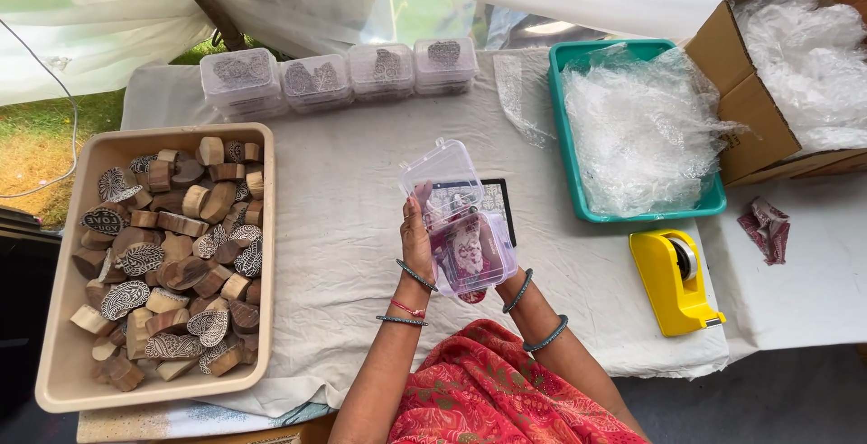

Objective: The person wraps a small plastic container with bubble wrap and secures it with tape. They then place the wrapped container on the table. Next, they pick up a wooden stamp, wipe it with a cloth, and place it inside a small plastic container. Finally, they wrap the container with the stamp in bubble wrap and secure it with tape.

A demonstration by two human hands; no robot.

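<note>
I hold a small clear plastic box above the table's middle, its hinged lid swung open and tilted away from me. My left hand grips the box's left side. My right hand supports it from beneath and is mostly hidden by the box. Inside the box lies a carved wooden stamp block with a pale pattern. A dark patterned card lies on the cloth just behind the box.
A beige tray heaped with carved wooden blocks stands at the left. Several shut clear boxes line the far edge. At right are a teal tray of bubble wrap, a cardboard box, a yellow tape dispenser and a red cloth.
</note>
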